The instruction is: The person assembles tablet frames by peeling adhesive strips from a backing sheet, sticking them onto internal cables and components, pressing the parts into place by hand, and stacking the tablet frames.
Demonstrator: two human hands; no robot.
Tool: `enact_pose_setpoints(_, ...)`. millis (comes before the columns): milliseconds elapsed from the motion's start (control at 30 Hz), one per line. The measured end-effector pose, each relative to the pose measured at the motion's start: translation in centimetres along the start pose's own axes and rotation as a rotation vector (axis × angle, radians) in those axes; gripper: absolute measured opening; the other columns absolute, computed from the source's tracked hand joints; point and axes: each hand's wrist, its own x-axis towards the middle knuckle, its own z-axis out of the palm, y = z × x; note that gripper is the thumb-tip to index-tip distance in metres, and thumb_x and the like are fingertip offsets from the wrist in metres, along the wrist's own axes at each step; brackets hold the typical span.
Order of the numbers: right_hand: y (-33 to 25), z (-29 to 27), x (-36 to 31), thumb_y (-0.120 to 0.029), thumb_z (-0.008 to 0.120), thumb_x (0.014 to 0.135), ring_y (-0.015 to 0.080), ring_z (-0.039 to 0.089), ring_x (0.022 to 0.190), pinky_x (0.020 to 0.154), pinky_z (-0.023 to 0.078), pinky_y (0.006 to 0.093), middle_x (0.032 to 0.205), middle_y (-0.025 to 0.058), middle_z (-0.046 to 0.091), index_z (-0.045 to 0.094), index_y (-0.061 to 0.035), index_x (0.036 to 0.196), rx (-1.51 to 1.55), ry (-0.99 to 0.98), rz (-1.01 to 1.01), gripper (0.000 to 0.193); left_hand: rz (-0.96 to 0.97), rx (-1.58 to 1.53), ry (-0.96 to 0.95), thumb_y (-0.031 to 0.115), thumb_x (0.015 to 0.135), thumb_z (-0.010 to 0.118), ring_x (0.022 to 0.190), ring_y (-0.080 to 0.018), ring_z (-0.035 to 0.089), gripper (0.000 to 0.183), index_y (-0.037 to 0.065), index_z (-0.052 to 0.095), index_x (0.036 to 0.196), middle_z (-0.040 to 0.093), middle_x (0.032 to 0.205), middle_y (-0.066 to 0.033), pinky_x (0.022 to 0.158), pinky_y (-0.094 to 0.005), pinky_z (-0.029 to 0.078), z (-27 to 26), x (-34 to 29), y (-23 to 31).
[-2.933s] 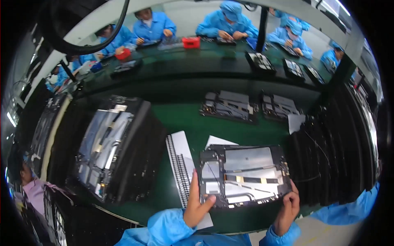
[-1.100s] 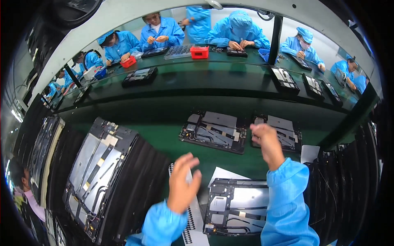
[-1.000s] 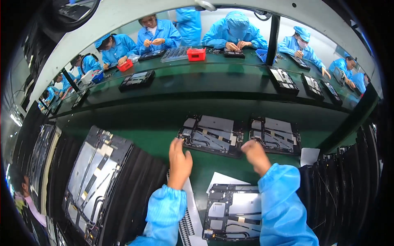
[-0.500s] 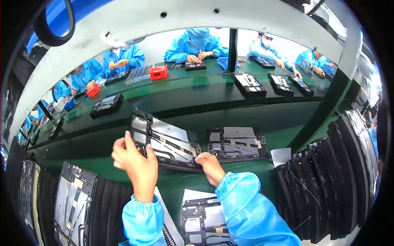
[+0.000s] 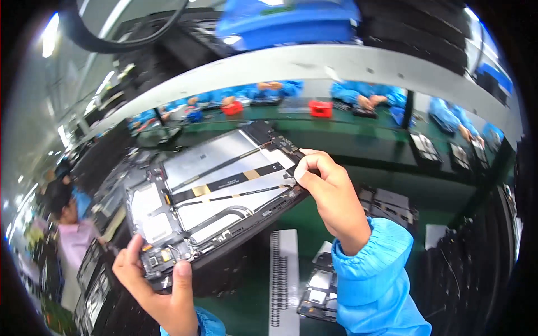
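A person in blue sleeves is holding a flat black and silver device [image 5: 216, 187] up over the green table [image 5: 252, 305], in front of their body. It is slanting, with its left end coming nearer the person. Its insides are showing: silver plates, dark strips and yellow bits.

The left hand [image 5: 162, 294] is gripping the near left corner. Its thumb and pointing finger are spreading wide, with the corner sitting between them. The right hand [image 5: 333, 196] is pinching the other end. Its thumb is pressing on top and its fingers are bending around the edge; I am not seeing all the tips.

Below, a ring notebook [image 5: 288, 280] is lying on the table. Just beside it, another device [image 5: 319, 294] is resting, partly hiding behind the right sleeve [image 5: 372, 269]. One more device [image 5: 392, 207] is peeking out past the right wrist. Dark things are standing in a row [image 5: 476, 274] on the right. Across the table, blurry workers are sitting near a red bin [image 5: 320, 108].
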Motion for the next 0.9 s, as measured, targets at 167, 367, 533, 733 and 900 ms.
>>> enact_pose_setpoints(167,1.3,6.4,2.2,-0.009,0.053,0.076,0.0351,0.046,0.099,0.086,0.036,0.0379,0.100,0.0186,0.051,0.054,-0.0027,0.074,-0.233,-0.136,-0.221,0.007,-0.089,0.202,0.102,0.021,0.077,0.062,0.095,-0.0183,0.040,0.043,0.000,0.044,0.111,0.042,0.102,-0.0079,0.089,-0.0287,0.029,-3.1,-1.1,-4.7)
enact_pose_setpoints(367,5.1,8.5,2.8,-0.009,0.053,0.079,0.0284,0.048,0.104,0.086,0.038,0.0343,0.096,0.0152,0.052,0.052,-0.0023,0.074,-0.223,-0.281,-0.168,0.009,-0.166,0.279,0.089,0.018,0.074,0.059,0.099,-0.0225,0.041,0.042,0.000,0.044,0.108,0.042,0.105,-0.0117,0.090,-0.0338,0.031,-3.5,-3.8,-7.5)
enact_pose_setpoints(533,7.8,8.8,2.4,-0.013,0.051,0.081,0.0343,0.043,0.111,0.092,0.034,0.0386,0.108,0.0219,0.051,0.052,-0.0030,0.079,-0.233,-0.192,-0.214,0.010,-0.069,0.232,0.044,0.031,0.078,0.064,0.090,-0.0271,0.045,0.050,-0.003,0.047,0.109,0.042,0.100,-0.0169,0.080,-0.0367,0.038,-2.3,-4.0,-9.2)
enact_pose_setpoints(733,6.4,-0.7,1.0,-0.015,0.052,0.082,0.0277,0.048,0.108,0.086,0.039,0.0344,0.119,0.0196,0.048,0.052,-0.0048,0.081,-0.345,-0.029,-0.196,0.010,0.143,0.379,0.084,0.034,0.076,0.065,0.105,-0.0308,0.039,0.063,-0.002,0.039,0.121,0.038,0.116,-0.0192,0.090,-0.0409,0.031,-2.5,-2.8,-7.6)
enact_pose_setpoints(900,9.2,-19.6,-3.0,-0.012,0.054,0.078,0.0166,0.053,0.082,0.070,0.043,0.0311,0.097,0.0116,0.060,0.058,0.0017,0.085,-0.335,0.508,0.293,0.015,0.289,-0.133,-0.016,0.014,0.068,0.058,0.103,-0.0257,0.042,0.045,0.000,0.044,0.108,0.043,0.111,-0.0152,0.090,-0.0370,0.032,3.1,-5.6,-1.8)
